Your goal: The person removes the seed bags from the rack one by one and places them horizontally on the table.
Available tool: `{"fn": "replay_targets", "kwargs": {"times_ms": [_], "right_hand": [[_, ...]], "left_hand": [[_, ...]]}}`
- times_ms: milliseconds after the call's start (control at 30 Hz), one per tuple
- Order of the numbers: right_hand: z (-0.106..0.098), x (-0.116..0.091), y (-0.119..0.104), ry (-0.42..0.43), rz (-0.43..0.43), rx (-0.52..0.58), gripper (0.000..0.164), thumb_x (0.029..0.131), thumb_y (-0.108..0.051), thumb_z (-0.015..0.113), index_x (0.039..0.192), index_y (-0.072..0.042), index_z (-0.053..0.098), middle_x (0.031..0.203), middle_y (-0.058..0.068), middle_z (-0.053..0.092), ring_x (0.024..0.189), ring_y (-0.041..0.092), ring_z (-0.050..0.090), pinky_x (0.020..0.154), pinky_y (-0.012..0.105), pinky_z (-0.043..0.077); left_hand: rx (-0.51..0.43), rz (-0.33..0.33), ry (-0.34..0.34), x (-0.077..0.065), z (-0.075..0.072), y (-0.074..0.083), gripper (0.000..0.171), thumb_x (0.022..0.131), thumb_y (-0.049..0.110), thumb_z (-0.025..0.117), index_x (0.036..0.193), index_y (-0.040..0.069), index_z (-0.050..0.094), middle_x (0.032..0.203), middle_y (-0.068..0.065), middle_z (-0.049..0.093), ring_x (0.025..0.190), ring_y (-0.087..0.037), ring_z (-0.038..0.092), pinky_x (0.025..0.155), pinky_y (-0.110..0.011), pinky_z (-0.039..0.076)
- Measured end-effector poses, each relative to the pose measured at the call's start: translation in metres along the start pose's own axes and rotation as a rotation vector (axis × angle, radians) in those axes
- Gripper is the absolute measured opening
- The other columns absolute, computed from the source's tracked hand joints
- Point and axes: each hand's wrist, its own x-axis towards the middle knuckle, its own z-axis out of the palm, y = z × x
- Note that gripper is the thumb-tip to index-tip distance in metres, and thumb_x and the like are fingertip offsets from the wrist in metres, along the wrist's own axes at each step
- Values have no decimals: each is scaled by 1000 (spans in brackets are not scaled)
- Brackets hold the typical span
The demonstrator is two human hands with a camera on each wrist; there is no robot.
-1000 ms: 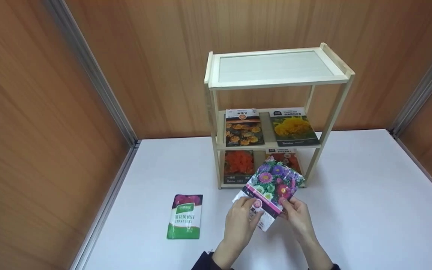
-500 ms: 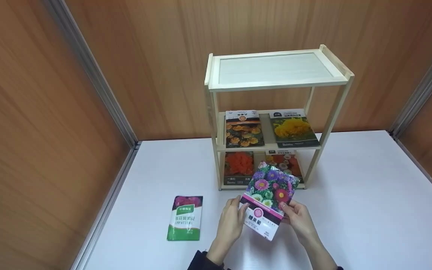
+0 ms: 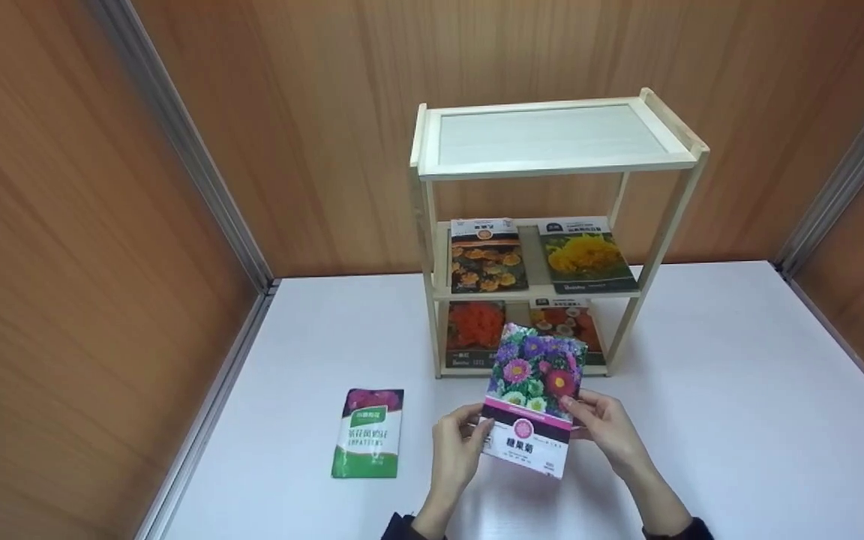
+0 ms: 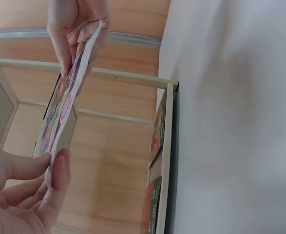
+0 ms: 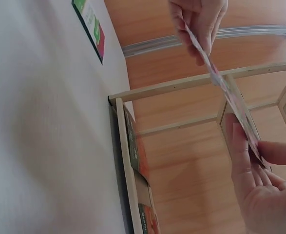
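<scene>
Both hands hold one flower seed packet point(image 3: 533, 405) in front of the shelf, raised off the white table. Its face shows purple, pink, red and white blooms above a pink stripe and a white lower part. My left hand point(image 3: 454, 454) pinches the packet's left edge between thumb and fingers, low down. On the opposite edge my right hand point(image 3: 612, 431) pinches it, thumb on the front. Edge-on in the left wrist view, the packet point(image 4: 67, 105) spans between the two hands. A green and white seed packet point(image 3: 368, 433) lies flat on the table to the left.
Behind the hands stands a small wooden shelf point(image 3: 556, 171) with three levels. Its middle level carries an orange-flower packet point(image 3: 488, 259) and a yellow-flower packet point(image 3: 589, 255). Two red-flower packets lie on the bottom level, partly hidden by the held packet. Wood-grain walls enclose the table.
The held packet has turned from slanting to nearly upright and shifted a little left. My left hand has moved from across its lower front to its left edge.
</scene>
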Motion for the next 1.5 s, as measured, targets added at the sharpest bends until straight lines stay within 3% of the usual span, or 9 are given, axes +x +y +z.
{"fn": "replay_targets", "kwargs": {"times_ms": [167,367,533,733,933,1200,1367,1500], "right_hand": [[2,-3,5,51,55,6,50,87,-26,57,118,12,47,93,17,64,76,23,63,64,33,52],[8,-10,18,127,88,2,43,84,-21,62,111,10,50,86,15,65,69,23,62,59,32,52],[16,-12,27,209,106,-22,27,80,-9,65,99,8,56,75,12,64,63,21,61,55,31,52],[28,-11,37,232,99,-66,17,78,-5,65,90,7,60,71,10,62,60,19,60,54,31,52],[40,-6,49,170,80,-74,17,77,-4,66,88,9,60,70,10,62,57,17,59,54,30,52],[53,4,68,65,39,-69,21,77,-7,67,88,10,59,69,11,63,54,16,60,53,29,52],[63,12,77,44,39,-94,20,77,-7,67,87,9,60,67,10,63,53,15,60,53,29,52],[73,18,82,48,49,-127,17,76,-4,66,86,9,60,66,9,63,52,14,59,52,28,51]], "left_hand": [[-118,-71,47,-2,1,-3,20,76,-1,65,95,-5,64,74,-3,62,62,-10,58,58,-20,49],[-124,-128,98,-8,2,-10,21,75,-1,66,95,-5,64,75,-3,62,63,-10,58,58,-20,49],[-114,-132,118,-14,3,-20,20,75,-1,66,94,-7,63,73,-3,62,62,-11,58,56,-19,48],[-11,-161,127,-21,-1,-35,21,75,3,67,94,-6,63,71,-1,60,60,-9,56,53,-19,47],[111,-163,152,-21,-8,-49,18,74,0,68,91,-6,64,68,-1,58,58,-8,53,50,-19,45],[188,-162,150,-22,-16,-63,15,74,-3,65,89,-8,63,63,-2,56,54,-9,51,46,-20,43],[270,-146,158,-21,-22,-70,15,73,-4,65,88,-9,63,61,-2,55,52,-9,49,46,-21,41],[388,-119,179,-21,-26,-74,14,71,-5,66,84,-8,62,59,-3,54,52,-11,48,47,-24,40]]}}
